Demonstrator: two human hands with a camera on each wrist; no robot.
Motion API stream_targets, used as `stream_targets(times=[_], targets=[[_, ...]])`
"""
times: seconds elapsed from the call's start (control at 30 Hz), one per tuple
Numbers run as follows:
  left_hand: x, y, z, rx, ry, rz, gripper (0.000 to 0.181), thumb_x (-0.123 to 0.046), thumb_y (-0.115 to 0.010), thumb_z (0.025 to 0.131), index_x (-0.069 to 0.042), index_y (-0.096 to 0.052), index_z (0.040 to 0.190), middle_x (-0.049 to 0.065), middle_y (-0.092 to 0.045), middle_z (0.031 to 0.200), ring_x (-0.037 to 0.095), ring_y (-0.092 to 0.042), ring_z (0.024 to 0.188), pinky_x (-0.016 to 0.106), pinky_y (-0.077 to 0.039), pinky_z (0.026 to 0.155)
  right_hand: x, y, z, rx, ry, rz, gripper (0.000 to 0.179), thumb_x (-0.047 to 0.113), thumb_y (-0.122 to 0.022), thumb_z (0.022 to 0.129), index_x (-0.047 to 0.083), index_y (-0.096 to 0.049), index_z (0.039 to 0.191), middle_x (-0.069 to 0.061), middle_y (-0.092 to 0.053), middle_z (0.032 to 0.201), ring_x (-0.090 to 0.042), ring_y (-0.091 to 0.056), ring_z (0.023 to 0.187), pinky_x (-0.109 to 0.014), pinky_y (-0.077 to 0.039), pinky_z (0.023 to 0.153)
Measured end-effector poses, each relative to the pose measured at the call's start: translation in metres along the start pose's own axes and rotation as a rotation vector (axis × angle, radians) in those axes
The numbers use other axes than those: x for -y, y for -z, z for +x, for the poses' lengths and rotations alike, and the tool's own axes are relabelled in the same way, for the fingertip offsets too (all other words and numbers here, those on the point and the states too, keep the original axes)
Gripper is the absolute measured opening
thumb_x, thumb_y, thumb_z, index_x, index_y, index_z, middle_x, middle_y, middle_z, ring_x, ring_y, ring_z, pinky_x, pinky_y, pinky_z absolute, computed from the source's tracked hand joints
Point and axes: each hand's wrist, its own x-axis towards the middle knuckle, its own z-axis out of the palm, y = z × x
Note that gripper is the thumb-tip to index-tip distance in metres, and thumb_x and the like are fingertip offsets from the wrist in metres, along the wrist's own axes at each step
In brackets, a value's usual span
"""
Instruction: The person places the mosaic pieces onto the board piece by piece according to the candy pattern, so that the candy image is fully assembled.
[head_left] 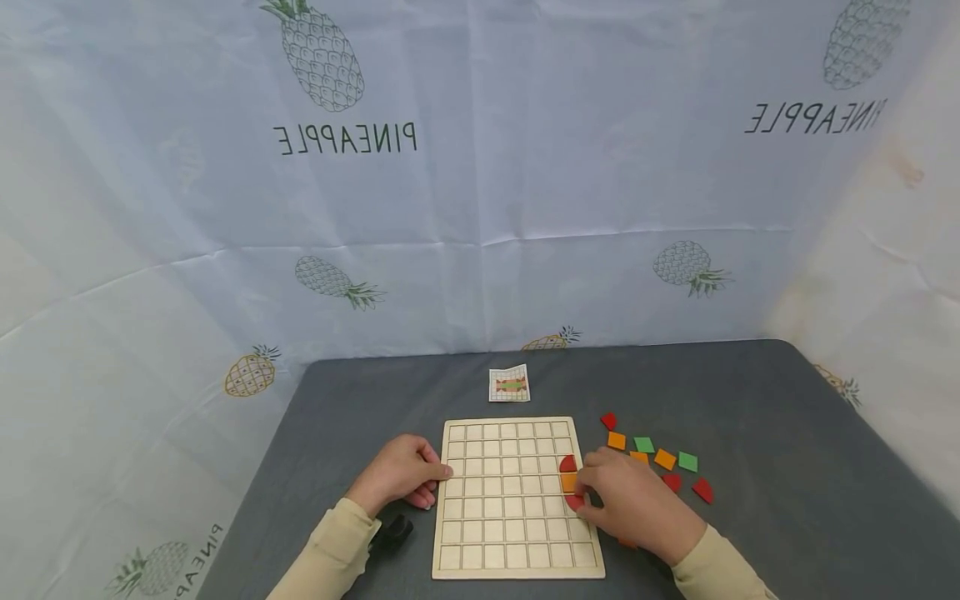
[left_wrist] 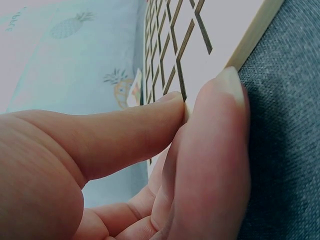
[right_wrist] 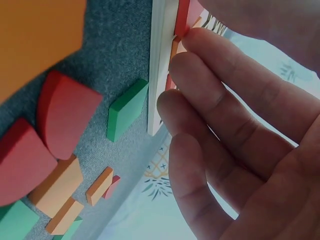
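Note:
A pale wooden grid board (head_left: 495,508) lies on the dark table. At its left edge, my left hand (head_left: 401,473) grips the rim, thumb on top and index finger against the side. My right hand (head_left: 637,500) is over the board's right edge, thumb and index finger at a red quarter-round piece (head_left: 573,502) in the rightmost column; the fingers partly cover it. Directly above it in that column sit an orange square (head_left: 568,482) and another red rounded piece (head_left: 567,463). The right wrist view shows the index fingertip touching the red piece (right_wrist: 187,17).
Loose green (head_left: 687,462), orange (head_left: 664,459) and red pieces (head_left: 702,490) lie right of the board, some partly behind my right hand. A small pattern card (head_left: 509,384) lies beyond the board. Some black object (head_left: 393,532) is beside my left wrist. Pineapple-print cloth (head_left: 480,183) hangs behind the table.

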Motion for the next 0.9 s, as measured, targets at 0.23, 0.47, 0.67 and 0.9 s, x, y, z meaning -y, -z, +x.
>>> stream_targets(times=[0.23, 0.47, 0.67, 0.9], targets=[[0.001, 0.0, 0.001, 0.0, -0.005, 0.0, 0.025, -0.017, -0.088, 0.092, -0.003, -0.067, 0.095, 0.01, -0.067, 0.075, 0.015, -0.07, 0.058, 0.034, -0.066, 0.055, 0.0, -0.002, 0.0, -0.015, -0.001, -0.011, 0.02, 0.027, -0.097, 0.081, 0.026, -0.077, 0.084, 0.015, -0.06, 0.082, -0.001, -0.045, 0.076, -0.022, -0.047, 0.061], [0.003, -0.001, 0.005, -0.007, -0.021, 0.025, 0.023, -0.017, -0.087, 0.092, -0.003, -0.069, 0.094, 0.011, -0.068, 0.075, 0.015, -0.071, 0.058, 0.034, -0.066, 0.054, 0.0, -0.001, 0.0, -0.015, 0.007, -0.002, 0.021, 0.027, -0.097, 0.081, 0.027, -0.076, 0.083, 0.015, -0.058, 0.08, 0.0, -0.044, 0.075, -0.021, -0.044, 0.059], [0.001, -0.002, 0.005, -0.016, -0.016, 0.048, 0.024, -0.018, -0.087, 0.092, -0.004, -0.068, 0.094, 0.011, -0.068, 0.075, 0.016, -0.072, 0.059, 0.034, -0.066, 0.055, -0.008, 0.006, -0.001, -0.041, 0.018, 0.044, 0.019, 0.026, -0.094, 0.086, 0.028, -0.075, 0.085, 0.014, -0.06, 0.084, 0.003, -0.045, 0.073, -0.019, -0.045, 0.058], [0.0, 0.001, 0.002, 0.002, 0.005, 0.027, 0.029, -0.025, -0.086, 0.094, -0.003, -0.068, 0.098, 0.01, -0.067, 0.076, 0.016, -0.072, 0.058, 0.035, -0.066, 0.056, -0.028, 0.021, -0.006, -0.067, -0.047, 0.058, 0.012, 0.025, -0.089, 0.091, 0.029, -0.078, 0.091, 0.015, -0.064, 0.091, -0.003, -0.055, 0.08, -0.02, -0.049, 0.061]])
